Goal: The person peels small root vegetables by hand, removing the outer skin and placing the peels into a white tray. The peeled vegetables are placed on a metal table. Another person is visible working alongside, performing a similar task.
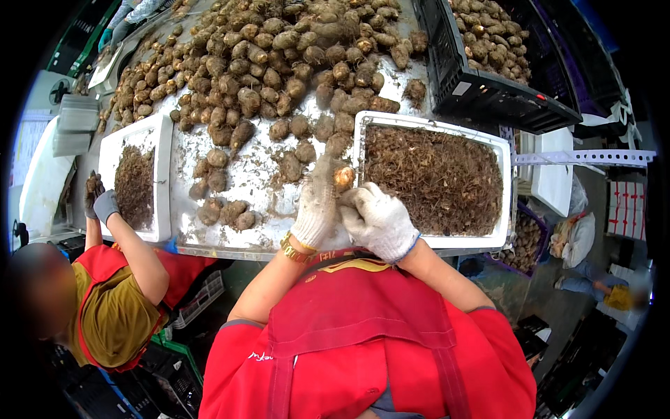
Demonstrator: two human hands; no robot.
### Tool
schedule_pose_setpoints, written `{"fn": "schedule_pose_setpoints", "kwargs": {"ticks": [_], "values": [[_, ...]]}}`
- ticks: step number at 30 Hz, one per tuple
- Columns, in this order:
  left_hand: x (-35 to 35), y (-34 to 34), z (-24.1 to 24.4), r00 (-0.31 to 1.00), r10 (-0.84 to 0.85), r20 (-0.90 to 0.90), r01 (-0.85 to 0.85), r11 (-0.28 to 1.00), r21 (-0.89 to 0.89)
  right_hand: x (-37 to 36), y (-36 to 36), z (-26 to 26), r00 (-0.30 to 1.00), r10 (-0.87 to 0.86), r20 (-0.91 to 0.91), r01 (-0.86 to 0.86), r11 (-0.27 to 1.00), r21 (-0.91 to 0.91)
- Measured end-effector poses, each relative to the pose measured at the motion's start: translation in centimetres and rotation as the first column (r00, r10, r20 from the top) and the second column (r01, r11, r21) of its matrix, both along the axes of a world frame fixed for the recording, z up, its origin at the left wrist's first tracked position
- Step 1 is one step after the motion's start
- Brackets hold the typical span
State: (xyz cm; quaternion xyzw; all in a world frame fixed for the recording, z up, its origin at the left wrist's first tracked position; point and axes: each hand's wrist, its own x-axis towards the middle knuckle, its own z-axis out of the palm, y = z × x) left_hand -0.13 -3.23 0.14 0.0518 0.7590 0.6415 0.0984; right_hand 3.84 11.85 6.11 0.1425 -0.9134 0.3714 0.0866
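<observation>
My left hand (318, 201), in a soiled white knit glove, holds a brown taro corm (344, 178) whose pale orange cut or peeled end shows. Close against it on the right, my right hand (376, 217) has its gloved fingers curled; whether something is inside them is hidden. Both hands are above the metal table's front part. Beside my right hand stands a white foam box (463, 242) filled with brown fibrous peelings (434, 178). A large heap of hairy taro corms (272, 57) covers the table's far part, with small groups of corms (230, 212) left of my hands.
Another white foam box (164, 178) with peelings stands at the left, where a co-worker in grey gloves (107, 204) handles a corm. A black plastic crate (502, 99) of corms is at the back right. A second co-worker's sleeve (144, 10) shows at the upper left. A perforated rail (583, 157) extends rightward.
</observation>
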Motion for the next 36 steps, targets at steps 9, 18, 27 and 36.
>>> {"fn": "schedule_pose_setpoints", "kwargs": {"ticks": [9, 18, 27, 36], "values": [[-0.8, 0.0, -0.4, 0.985, -0.092, 0.149, 0.080, 0.993, 0.083, -2.9, 2.0, 3.9, 0.968, -0.097, 0.232, 0.092, 0.995, 0.031], [-1.0, 1.9, 6.0, 0.963, -0.238, -0.125, 0.100, 0.749, -0.655, -4.0, -0.5, -3.6, 0.765, 0.269, 0.585, 0.349, 0.591, -0.727], [-2.8, 3.1, 3.5, 0.909, -0.366, -0.199, 0.032, 0.537, -0.843, -4.5, -2.3, 1.0, 0.243, 0.188, 0.951, 0.939, 0.201, -0.280], [-2.7, 1.6, 2.8, 0.941, -0.072, 0.330, -0.008, 0.972, 0.236, -3.0, 1.8, 1.3, 0.982, -0.168, 0.083, 0.182, 0.963, -0.198]]}}
